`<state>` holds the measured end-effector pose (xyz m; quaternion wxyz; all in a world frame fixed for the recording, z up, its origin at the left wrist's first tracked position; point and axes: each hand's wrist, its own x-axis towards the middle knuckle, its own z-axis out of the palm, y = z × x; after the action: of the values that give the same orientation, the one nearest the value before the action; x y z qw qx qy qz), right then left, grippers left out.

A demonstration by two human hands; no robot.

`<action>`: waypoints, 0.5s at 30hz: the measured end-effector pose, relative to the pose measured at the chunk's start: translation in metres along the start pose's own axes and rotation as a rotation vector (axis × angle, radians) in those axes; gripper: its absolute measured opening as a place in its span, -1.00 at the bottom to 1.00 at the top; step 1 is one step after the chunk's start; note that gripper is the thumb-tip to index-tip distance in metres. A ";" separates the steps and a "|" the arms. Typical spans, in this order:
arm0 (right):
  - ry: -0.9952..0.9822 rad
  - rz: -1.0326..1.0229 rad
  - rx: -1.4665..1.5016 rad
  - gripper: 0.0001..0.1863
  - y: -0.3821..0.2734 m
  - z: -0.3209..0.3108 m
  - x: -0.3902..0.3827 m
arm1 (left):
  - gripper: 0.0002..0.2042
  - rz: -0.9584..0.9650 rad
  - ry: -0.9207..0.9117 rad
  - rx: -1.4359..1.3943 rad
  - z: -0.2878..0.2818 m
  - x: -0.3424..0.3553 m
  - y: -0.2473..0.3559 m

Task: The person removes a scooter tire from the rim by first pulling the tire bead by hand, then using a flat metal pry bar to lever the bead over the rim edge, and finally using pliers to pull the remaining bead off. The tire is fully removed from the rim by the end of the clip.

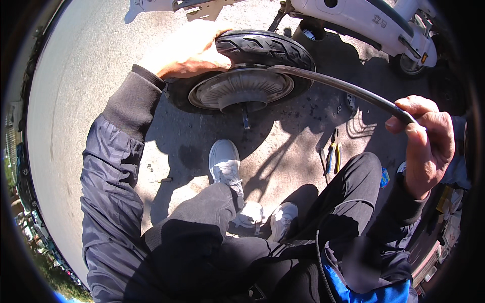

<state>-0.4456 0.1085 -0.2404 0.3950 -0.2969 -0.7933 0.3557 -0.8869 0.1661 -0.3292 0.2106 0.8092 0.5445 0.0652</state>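
A wheel with a black treaded tyre (262, 48) stands upright on the ground ahead of me, slightly tilted. Its grey metal hub (230, 86) faces me, and a short axle (245, 118) sticks out. My left hand (194, 55) grips the tyre at its upper left, thumb on the near sidewall, the other fingers partly hidden behind. Off to the right, my right hand (427, 136) is closed round the end of a long dark tyre lever (348, 90). The lever's far tip lies at the gap between tyre and rim, near the top of the wheel.
Pliers (332, 156) with yellow and blue handles lie on the pavement right of the wheel. A white scooter (348, 20) lies beyond, its small front wheel (410, 64) at the far right. White shoes (225, 160) show between me and the wheel. A small stick-like piece (162, 180) lies at left.
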 end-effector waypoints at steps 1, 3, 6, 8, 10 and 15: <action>0.033 0.046 -0.019 -0.80 0.001 0.004 -0.003 | -0.27 -0.010 -0.002 0.055 0.000 0.001 -0.001; 0.075 0.058 -0.015 -0.80 0.009 0.010 -0.012 | -0.25 0.097 0.074 0.070 0.003 0.003 -0.005; 0.066 0.006 -0.049 -0.82 0.014 0.002 -0.018 | -0.23 0.107 0.059 0.073 0.006 0.008 -0.012; 0.022 -0.051 -0.106 -0.82 0.006 -0.009 -0.008 | -0.23 0.136 0.082 0.090 0.006 0.010 -0.015; 0.038 -0.109 0.167 -0.72 -0.005 -0.023 0.022 | -0.22 0.123 0.064 0.070 0.006 0.009 -0.014; 0.223 0.212 0.742 -0.54 0.015 0.064 0.029 | -0.26 0.025 0.044 0.064 0.002 0.006 -0.002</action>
<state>-0.5108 0.1173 -0.2678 0.5201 -0.2509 -0.5284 0.6224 -0.8858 0.1718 -0.3322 0.1718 0.8206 0.5408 0.0680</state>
